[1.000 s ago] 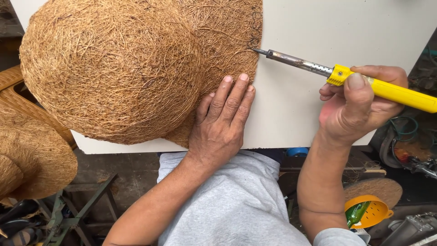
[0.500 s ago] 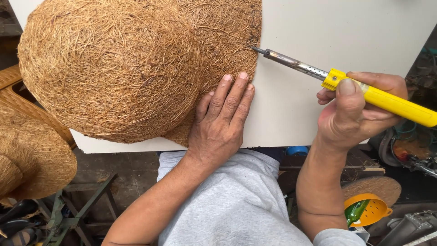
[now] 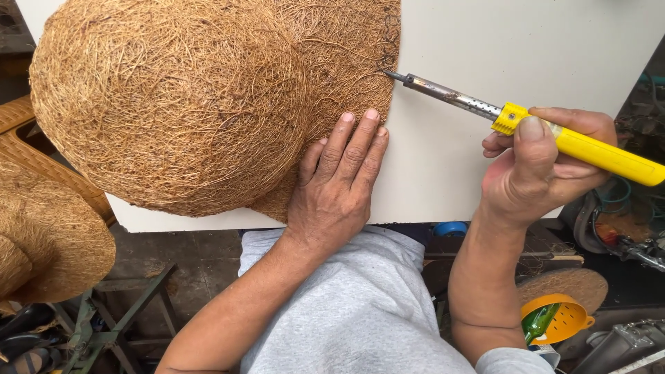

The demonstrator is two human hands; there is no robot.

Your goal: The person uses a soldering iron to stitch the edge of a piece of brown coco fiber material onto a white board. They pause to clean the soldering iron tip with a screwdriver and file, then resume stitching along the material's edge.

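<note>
Your left hand [image 3: 337, 190] lies flat, fingers spread and released, pressing down on the brim of the coconut-fibre hat [image 3: 208, 97], which sits on the white desk [image 3: 526, 48] with its domed crown bulging toward the left. Your fingertips [image 3: 373, 115] stop just short of the brim's right edge. Your right hand [image 3: 537, 166] is clenched around the yellow handle of the soldering iron [image 3: 512, 118], thumb laid across the top where the yellow collar meets the metal shaft. The iron slants up and to the left, and its dark tip touches the very edge of the brim, right where fibre meets bare desk. That edge looks darkened along a short curved stretch above the tip. Both hands stay on the near side of the desk, the left on the fibre, the right hovering over the plain white surface, well apart from each other. Off to the left, another fibre hat [image 3: 48, 242] rests beside a woven basket [image 3: 28, 138]. Down by your right elbow sits an orange colander [image 3: 564, 315] with a green bottle [image 3: 540, 320] lying in it.
</note>
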